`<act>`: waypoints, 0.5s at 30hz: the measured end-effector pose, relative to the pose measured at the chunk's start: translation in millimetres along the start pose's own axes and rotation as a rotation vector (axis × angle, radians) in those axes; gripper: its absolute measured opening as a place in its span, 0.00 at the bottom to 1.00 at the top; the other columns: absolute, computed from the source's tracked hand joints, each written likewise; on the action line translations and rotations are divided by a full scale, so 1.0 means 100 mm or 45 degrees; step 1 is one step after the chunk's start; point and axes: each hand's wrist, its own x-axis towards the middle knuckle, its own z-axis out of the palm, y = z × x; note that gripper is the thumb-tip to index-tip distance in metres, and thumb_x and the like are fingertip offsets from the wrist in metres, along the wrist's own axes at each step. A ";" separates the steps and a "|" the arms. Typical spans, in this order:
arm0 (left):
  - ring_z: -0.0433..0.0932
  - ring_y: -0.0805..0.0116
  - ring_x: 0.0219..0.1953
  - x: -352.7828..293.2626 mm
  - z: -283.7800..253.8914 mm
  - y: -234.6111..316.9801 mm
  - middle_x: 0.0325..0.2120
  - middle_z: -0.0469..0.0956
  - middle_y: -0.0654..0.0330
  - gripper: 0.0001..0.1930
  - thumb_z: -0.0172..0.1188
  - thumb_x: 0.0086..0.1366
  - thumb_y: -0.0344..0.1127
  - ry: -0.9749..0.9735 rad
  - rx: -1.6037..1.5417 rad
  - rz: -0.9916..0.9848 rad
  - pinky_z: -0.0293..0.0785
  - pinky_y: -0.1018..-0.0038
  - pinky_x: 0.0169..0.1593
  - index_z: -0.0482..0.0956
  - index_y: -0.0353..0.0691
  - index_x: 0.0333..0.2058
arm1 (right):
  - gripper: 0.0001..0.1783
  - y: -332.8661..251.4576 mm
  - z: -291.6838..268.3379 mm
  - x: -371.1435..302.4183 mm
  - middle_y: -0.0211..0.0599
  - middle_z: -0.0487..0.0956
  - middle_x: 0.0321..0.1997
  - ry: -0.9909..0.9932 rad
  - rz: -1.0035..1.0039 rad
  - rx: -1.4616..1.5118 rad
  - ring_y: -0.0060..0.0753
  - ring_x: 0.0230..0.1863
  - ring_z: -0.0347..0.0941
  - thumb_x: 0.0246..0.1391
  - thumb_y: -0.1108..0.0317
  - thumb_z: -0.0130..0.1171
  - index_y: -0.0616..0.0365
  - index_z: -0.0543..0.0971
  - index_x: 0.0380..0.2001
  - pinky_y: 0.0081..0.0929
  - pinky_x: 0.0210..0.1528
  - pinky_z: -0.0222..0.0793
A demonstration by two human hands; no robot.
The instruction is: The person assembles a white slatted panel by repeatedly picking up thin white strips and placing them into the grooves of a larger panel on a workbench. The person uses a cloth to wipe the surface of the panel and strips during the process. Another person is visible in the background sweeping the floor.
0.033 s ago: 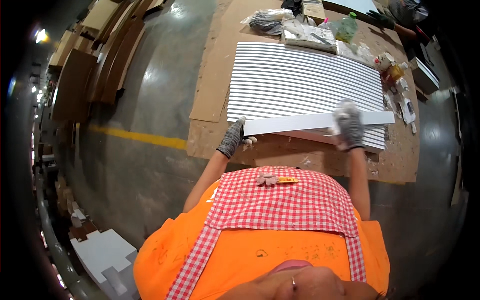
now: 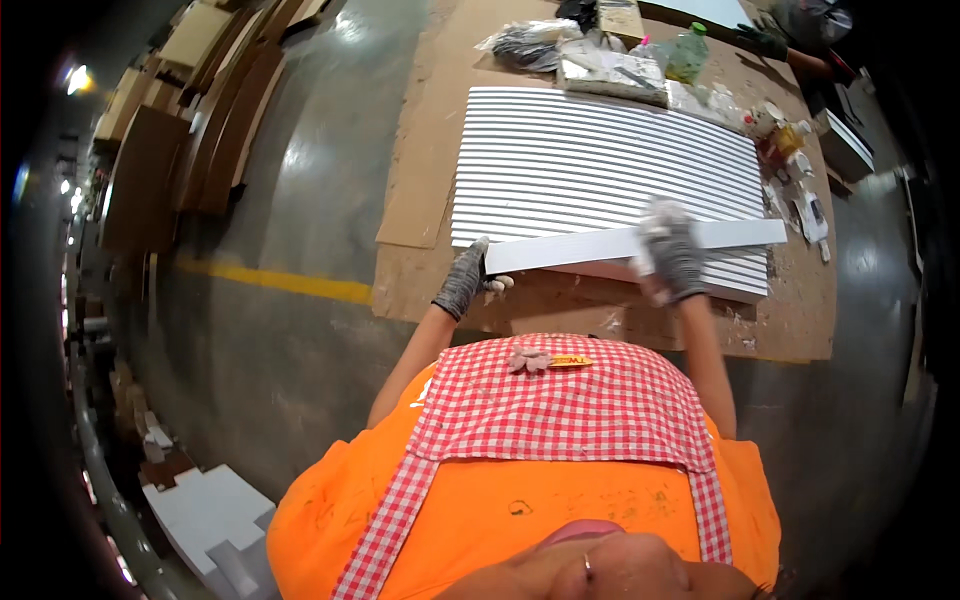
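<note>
My left hand [image 2: 466, 281], in a grey knit glove with pale fingertips, grips the left end of a long flat white strip [image 2: 570, 249]. The strip lies slantwise over the near edge of a stack of white strips [image 2: 610, 160] set in rows with dark gaps between. Farther along, my right hand [image 2: 670, 250], gloved alike, is closed across the strip right of its middle. Motion blurs its fingers. White patches show above and below it, and I cannot tell whether they are a cloth or the glove itself.
Brown board covers the worktable [image 2: 410, 180]. Behind the stack are a white block [image 2: 612, 75], plastic bags [image 2: 530, 45] and a green bottle [image 2: 688, 53]. Small bottles [image 2: 785, 140] line the right side. Another person's gloved hand [image 2: 762, 40] is at the far right. Brown panels [image 2: 145, 180] stand left.
My right hand has slid a little to the left along the strip. The left hand keeps its hold, and the strip stays nearly in place.
</note>
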 end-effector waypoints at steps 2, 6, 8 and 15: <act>0.79 0.63 0.24 0.08 -0.03 -0.05 0.31 0.78 0.49 0.29 0.39 0.70 0.55 -0.172 -0.077 -0.045 0.76 0.77 0.20 0.71 0.31 0.47 | 0.21 -0.98 0.19 -0.01 0.51 0.74 0.46 -0.108 -0.119 0.234 0.49 0.45 0.74 0.58 0.60 0.47 0.54 0.66 0.54 0.39 0.49 0.69; 0.80 0.62 0.36 0.31 -0.25 -0.14 0.38 0.78 0.54 0.26 0.45 0.68 0.54 -0.440 -0.115 0.000 0.78 0.72 0.31 0.70 0.35 0.50 | 0.22 -1.92 0.29 0.24 0.52 0.78 0.37 -0.464 -0.355 0.477 0.54 0.37 0.76 0.49 0.63 0.55 0.56 0.70 0.49 0.38 0.42 0.73; 0.76 0.63 0.43 0.62 -0.64 -0.41 0.45 0.76 0.58 0.25 0.48 0.66 0.53 -0.290 0.608 0.422 0.74 0.70 0.43 0.68 0.39 0.53 | 0.26 -2.10 0.55 0.30 0.54 0.78 0.32 -0.517 -0.391 0.387 0.51 0.35 0.77 0.44 0.58 0.61 0.58 0.71 0.46 0.35 0.40 0.73; 0.77 0.54 0.44 0.55 -0.53 -0.30 0.49 0.73 0.49 0.26 0.45 0.69 0.50 -0.220 -0.105 -0.054 0.82 0.63 0.38 0.64 0.36 0.56 | 0.21 -1.76 0.27 0.04 0.48 0.78 0.39 -0.536 -0.216 0.405 0.46 0.37 0.76 0.44 0.49 0.62 0.54 0.79 0.35 0.35 0.42 0.73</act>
